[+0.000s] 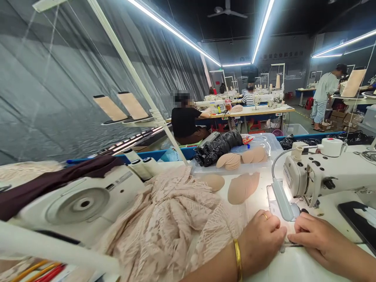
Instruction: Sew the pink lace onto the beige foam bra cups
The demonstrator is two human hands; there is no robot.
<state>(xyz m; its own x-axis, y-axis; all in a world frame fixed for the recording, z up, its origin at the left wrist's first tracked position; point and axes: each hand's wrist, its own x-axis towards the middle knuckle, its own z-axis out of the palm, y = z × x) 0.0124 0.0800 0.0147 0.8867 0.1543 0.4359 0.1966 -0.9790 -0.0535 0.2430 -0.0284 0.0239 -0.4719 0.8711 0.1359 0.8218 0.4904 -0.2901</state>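
My left hand (262, 239), with a ring and a gold bangle (238, 258), is closed at the front of the white sewing machine (305, 176). Close beside it, my right hand (319, 237) has its fingers curled in. Whatever the fingertips pinch is hidden by the hands. A small grey lamp (282, 201) on a bendable neck lights the spot just beyond them. To the left of my left hand lies a large heap of beige lace fabric (167, 219). Flat beige oval pads (243, 188) rest on the table behind it.
A translucent plastic bin lid (270, 143) carries stacked beige pads (229, 160) and a black plastic bag (220, 147). Another machine (79, 203) and a thread stand pole (123, 55) stand left. A dark phone-like slab (358, 219) lies right. Other people work farther back.
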